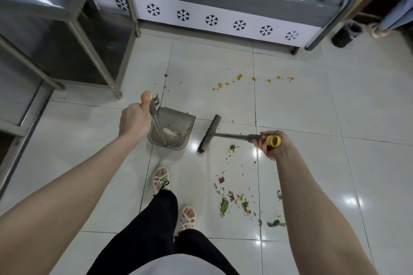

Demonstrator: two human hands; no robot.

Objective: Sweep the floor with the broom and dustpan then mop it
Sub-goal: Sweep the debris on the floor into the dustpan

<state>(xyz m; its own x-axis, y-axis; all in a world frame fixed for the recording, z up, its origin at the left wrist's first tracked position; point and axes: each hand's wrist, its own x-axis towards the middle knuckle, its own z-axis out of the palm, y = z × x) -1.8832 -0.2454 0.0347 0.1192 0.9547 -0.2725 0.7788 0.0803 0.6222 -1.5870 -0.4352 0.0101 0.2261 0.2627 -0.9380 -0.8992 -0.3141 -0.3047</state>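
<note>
Hands (134, 118) (271, 144) grip dustpan (176, 123) and broom (209, 134).

The grey dustpan (178, 126) is down at the pale tiled floor (312, 114). Its long handle rises to a yellow tip, and whitish scraps lie inside. Just right of it is the broom (209, 134), with a grey head, dark bristles on the tiles, and a grey handle running right to a yellow cap. Green and red scraps (234, 201) lie scattered nearer than the dustpan, to its right. Orange spots (239, 77) dot the tiles beyond it.
</note>
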